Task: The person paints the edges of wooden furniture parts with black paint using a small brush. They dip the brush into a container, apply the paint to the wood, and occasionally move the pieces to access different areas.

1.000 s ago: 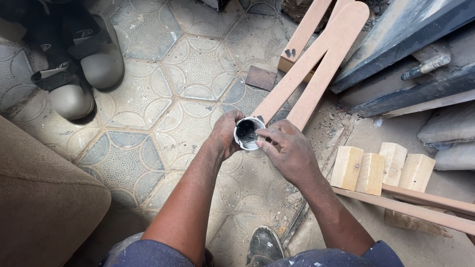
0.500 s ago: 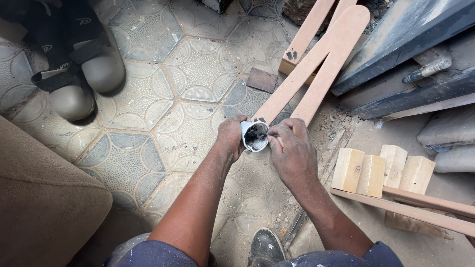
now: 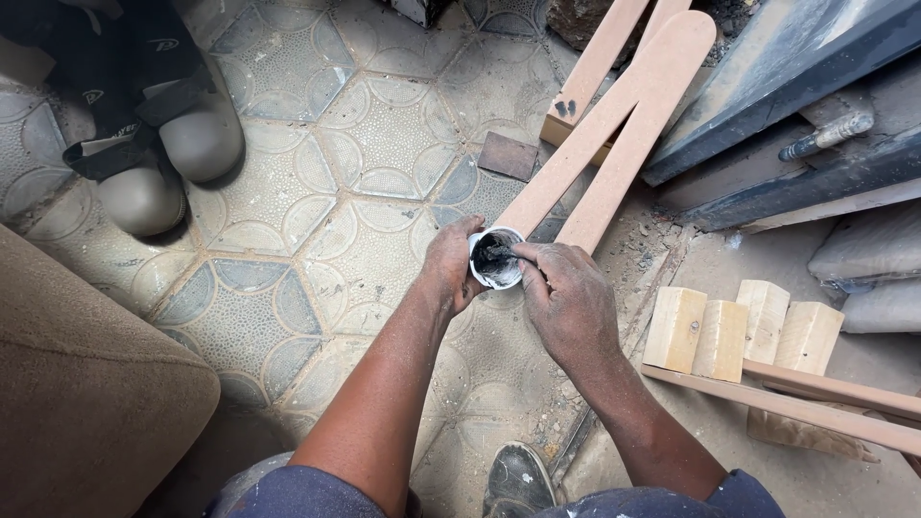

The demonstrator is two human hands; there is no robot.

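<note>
Tiled floor [image 3: 384, 144]; left hand [image 3: 449, 264] grips cup [image 3: 495, 259], right hand [image 3: 566, 299] dips.

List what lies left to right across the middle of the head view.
Brown cushion → grey boots → left hand → small white cup → right hand → row of pale wood blocks.

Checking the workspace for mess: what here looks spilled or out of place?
Grit and sawdust litter the patterned tile floor beside the long pale wooden slats. The small white cup of dark paste, in the left hand, shows no spill.
</note>
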